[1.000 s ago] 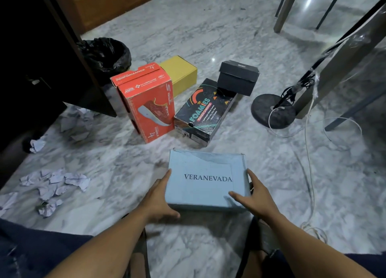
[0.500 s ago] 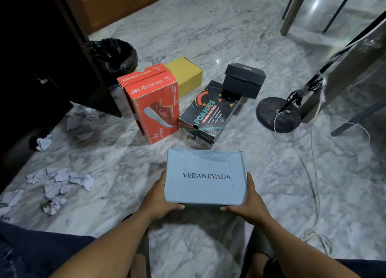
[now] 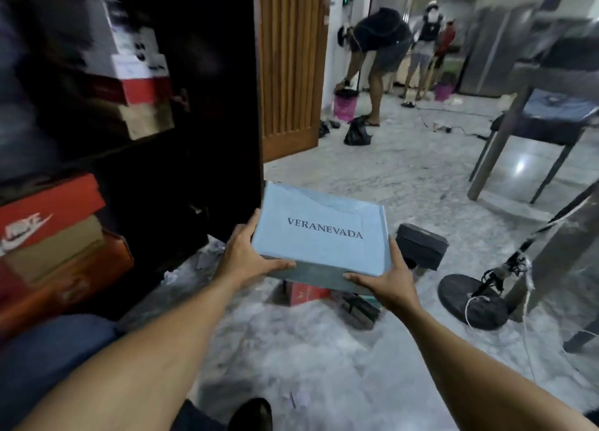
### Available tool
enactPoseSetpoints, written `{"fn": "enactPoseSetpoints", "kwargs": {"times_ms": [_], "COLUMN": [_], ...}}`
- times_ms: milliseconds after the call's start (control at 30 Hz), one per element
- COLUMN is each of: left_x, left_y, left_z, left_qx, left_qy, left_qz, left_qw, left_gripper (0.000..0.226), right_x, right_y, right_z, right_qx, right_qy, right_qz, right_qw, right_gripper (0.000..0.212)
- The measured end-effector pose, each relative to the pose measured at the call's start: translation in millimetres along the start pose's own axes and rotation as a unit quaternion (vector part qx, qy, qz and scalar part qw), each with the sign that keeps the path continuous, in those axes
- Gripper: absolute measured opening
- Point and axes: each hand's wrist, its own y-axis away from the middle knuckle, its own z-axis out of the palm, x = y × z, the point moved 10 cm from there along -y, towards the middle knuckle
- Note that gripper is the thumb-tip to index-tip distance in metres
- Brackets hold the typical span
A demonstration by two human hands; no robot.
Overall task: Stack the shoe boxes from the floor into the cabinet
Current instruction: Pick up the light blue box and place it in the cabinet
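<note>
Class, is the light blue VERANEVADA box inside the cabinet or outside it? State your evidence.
Outside. The left hand and right hand grip the blue box above the floor, beside the cabinet, not on a shelf.

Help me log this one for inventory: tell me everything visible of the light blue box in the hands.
The light blue box looks like matte cardboard, rectangular, lid on, with VERANEVADA printed in dark capitals across the top. A creased or torn line runs near the lid's far edge. It is held clear of the floor, roughly level, just right of the dark cabinet. The left hand grips its near left corner, the right hand its near right corner; nothing else touches it.
</note>
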Motion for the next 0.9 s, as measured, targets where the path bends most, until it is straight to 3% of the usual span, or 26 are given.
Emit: {"fn": "enactPoseSetpoints", "kwargs": {"times_ms": [167, 400, 500, 633, 800, 900], "left_x": [45, 35, 17, -20, -65, -77], "left_y": [-13, 3, 18, 40, 58, 65], "left_z": [-131, -272, -318, -361, -401, -415], "left_qx": [0.103, 0.256, 0.327, 0.401, 0.525, 0.601], "left_qy": [-0.042, -0.088, -0.122, -0.131, -0.058, -0.04], "left_qz": [0.018, -0.001, -0.048, -0.134, -0.191, -0.201], "left_qw": [0.994, 0.963, 0.936, 0.897, 0.827, 0.773], "left_gripper": [0.145, 0.119, 0.119, 0.122, 0.104, 0.107], "right_x": [-118, -239, -269, -303, -346, -361], "right_y": [-36, -68, -78, -87, -105, -111], "right_z": [41, 151, 204, 277, 368, 408], "right_qx": [-0.014, -0.101, -0.134, -0.173, -0.202, -0.211], "right_qy": [-0.038, -0.118, -0.153, -0.164, -0.183, -0.186], "right_qz": [-0.058, -0.16, -0.166, -0.176, -0.191, -0.195], "right_qw": [0.997, 0.975, 0.965, 0.955, 0.943, 0.94], "right_gripper": [0.129, 0.106, 0.109, 0.096, 0.092, 0.082]}}
